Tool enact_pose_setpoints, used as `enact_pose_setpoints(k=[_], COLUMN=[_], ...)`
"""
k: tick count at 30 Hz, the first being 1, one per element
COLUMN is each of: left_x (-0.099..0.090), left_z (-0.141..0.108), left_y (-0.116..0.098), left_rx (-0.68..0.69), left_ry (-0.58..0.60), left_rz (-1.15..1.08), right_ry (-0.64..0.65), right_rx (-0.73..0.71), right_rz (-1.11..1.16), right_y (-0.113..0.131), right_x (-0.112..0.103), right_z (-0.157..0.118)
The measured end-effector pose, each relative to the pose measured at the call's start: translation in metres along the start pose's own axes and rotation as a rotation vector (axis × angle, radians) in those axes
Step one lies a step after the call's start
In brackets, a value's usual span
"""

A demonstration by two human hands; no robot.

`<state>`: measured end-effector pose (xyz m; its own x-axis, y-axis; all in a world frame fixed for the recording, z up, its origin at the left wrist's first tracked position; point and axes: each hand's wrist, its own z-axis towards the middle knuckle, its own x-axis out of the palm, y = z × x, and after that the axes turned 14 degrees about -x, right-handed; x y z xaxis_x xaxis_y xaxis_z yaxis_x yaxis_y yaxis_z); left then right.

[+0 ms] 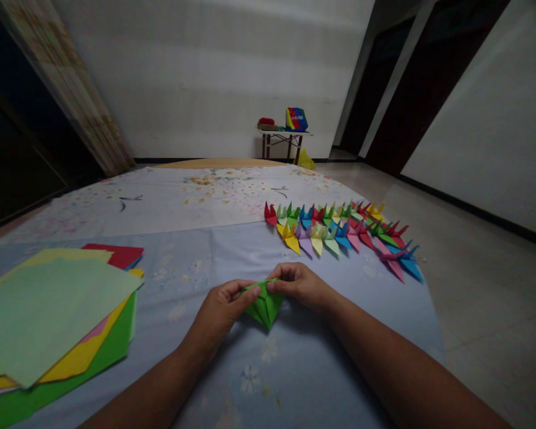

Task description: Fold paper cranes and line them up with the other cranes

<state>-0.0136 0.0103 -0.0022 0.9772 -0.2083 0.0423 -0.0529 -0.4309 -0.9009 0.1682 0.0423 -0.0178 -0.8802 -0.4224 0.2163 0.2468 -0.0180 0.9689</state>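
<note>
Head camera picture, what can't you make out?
In the head view:
- Folded, pointed green paper: upper edges partly hidden by left hand and right hand.
- Flat, stacked multicoloured paper sheets: left side cut off by the picture's edge.
- Multicoloured folded-paper birds: back row partly hidden by front row.
- Boxy red, blue and yellow container: lettering too small.

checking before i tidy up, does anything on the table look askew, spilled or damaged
The paper stack left of the left hand looks untidy: its sheets lie askew, edges not lined up. I see nothing spilled or damaged.
</note>
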Motion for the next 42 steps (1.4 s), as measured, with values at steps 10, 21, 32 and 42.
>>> enact_pose_setpoints(k=[10,21,32,42], left_x=[0.0,-0.003,-0.004,0.001], left_z=[-0.002,-0.002,-0.003,-0.005], left_y=[-0.002,-0.002,-0.004,-0.005], left_rx=[0.033,0.08,0.067,0.064], left_ry=[-0.037,-0.031,-0.082,-0.108], left_rz=[0.029,0.059,0.057,0.026], right_ry=[0.007,0.034,-0.036,0.038], right_rx=[0.021,-0.011,-0.035,0.0], right_rz=[0.023,0.044,-0.003,-0.018], right_y=[0.006,0.006,0.008,0.005], right_x=[0.0,-0.004,-0.009,0.002], right_z=[-0.001,-0.001,-0.001,-0.001])
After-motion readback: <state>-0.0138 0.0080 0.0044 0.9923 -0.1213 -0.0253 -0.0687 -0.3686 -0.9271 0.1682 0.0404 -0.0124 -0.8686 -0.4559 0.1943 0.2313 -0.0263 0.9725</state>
